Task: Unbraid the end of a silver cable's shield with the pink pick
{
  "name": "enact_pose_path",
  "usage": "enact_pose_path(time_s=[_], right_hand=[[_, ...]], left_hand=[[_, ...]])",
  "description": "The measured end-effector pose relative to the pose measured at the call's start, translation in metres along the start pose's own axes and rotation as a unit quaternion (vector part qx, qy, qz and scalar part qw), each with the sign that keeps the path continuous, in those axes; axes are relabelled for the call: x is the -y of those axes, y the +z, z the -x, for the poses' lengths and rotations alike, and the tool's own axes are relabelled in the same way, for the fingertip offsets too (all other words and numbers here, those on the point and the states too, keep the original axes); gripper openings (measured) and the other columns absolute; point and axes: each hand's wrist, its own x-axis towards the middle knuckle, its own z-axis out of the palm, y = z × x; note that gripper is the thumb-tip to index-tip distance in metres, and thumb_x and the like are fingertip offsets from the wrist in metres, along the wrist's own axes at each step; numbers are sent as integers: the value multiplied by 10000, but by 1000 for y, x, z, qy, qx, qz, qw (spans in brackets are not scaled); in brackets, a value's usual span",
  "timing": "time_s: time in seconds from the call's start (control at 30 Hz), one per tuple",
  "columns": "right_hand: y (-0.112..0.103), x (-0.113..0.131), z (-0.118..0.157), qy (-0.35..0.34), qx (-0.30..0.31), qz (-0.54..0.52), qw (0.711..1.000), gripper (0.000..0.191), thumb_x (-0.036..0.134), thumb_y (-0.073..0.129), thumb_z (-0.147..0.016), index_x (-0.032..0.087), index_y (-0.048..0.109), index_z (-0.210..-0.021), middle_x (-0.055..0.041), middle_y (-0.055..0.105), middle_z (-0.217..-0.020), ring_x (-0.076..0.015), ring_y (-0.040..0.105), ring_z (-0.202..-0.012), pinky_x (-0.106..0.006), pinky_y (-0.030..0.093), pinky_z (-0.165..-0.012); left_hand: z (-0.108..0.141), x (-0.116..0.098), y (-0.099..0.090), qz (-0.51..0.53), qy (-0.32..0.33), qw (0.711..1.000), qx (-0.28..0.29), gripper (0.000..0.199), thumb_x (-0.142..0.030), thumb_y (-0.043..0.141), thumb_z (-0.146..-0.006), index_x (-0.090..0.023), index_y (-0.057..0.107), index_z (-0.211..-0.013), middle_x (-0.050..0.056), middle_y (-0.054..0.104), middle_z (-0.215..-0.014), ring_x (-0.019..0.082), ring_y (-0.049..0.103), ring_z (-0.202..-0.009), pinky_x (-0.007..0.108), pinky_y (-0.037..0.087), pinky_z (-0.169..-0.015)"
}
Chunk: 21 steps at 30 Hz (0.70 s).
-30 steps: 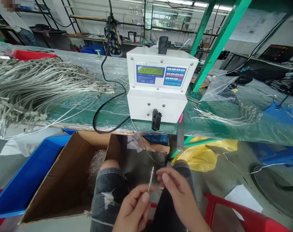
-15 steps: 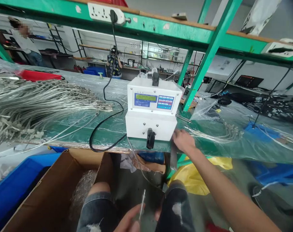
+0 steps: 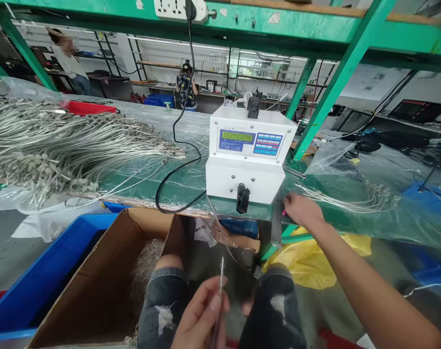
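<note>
My left hand [image 3: 205,312] is raised between my knees, its thumb and fingers pinching a thin silvery-white cable [image 3: 221,277] that points upward. At the bench edge, just right of the white machine [image 3: 245,172], my right hand [image 3: 303,212] has its fingers curled. A tiny pink bit shows at its fingertips; the rest of what it grips, if anything, is hidden. Below those fingers a grey strip [image 3: 276,230] hangs over the edge. The machine has a lit display, a keypad and a black fixture [image 3: 243,198] on its front.
A big heap of white cables [image 3: 71,140] covers the bench's left side; a smaller bundle [image 3: 366,201] lies right. A cardboard box [image 3: 82,276] and blue bin [image 3: 35,286] stand at my left. A black power cord [image 3: 160,186] loops beside the machine. Two people are in the background.
The view has shifted, so the bench and machine appear farther right. My left hand has risen with the cable and shows more fully. The right hand stays beside the machine; pink now shows at its fingertips.
</note>
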Motion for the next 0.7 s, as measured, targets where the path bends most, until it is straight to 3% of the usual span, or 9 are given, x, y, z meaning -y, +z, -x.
enact_pose_path(time_s=[0.2, 0.33, 0.43, 0.57, 0.7], right_hand=[[2, -3, -1, 13, 3, -21, 1000, 323, 395, 572, -975, 144, 605, -1177, -79, 660, -1113, -211, 656, -978, -427, 539, -877], [1, -8, -2, -1, 0, -78, 997, 276, 360, 601, -961, 145, 622, -1133, -68, 659, -1102, -212, 648, -987, -438, 527, -895], [2, -16, 3, -22, -6, -157, 987, 200, 335, 602, -955, 145, 644, -1005, -35, 665, -964, -186, 642, -894, -405, 516, -860], [9, -27, 35, -33, -53, -319, 946, 196, 236, 415, -955, 193, 595, -890, -8, 591, -763, -172, 571, -705, -312, 484, -700], [21, -28, 98, -44, -96, -485, 868, 151, 290, 330, -893, 238, 454, -825, -11, 473, -717, -180, 507, -635, -284, 455, -578]], left_hand=[[-4, -4, -4, -5, 9, 998, 70, 471, -542, 796, -724, -255, 712, -1087, -42, 557, -707, 15, 366, -356, 196, 187, -358], [-3, -2, -7, 5, 4, 998, 60, 536, -502, 802, -739, -288, 674, -1214, -35, 561, -722, 17, 376, -369, 202, 184, -380], [-2, 1, -8, 19, 2, 999, 50, 586, -494, 823, -715, -284, 674, -1241, -31, 564, -716, 13, 359, -366, 205, 194, -385], [-1, 3, -7, 27, 12, 998, 63, 504, -487, 810, -732, -276, 715, -1179, -41, 538, -678, 7, 323, -350, 209, 145, -373], [-1, 2, -4, 37, -2, 997, 61, 472, -495, 822, -711, -276, 739, -1121, -48, 530, -660, 7, 325, -345, 203, 147, -369]])
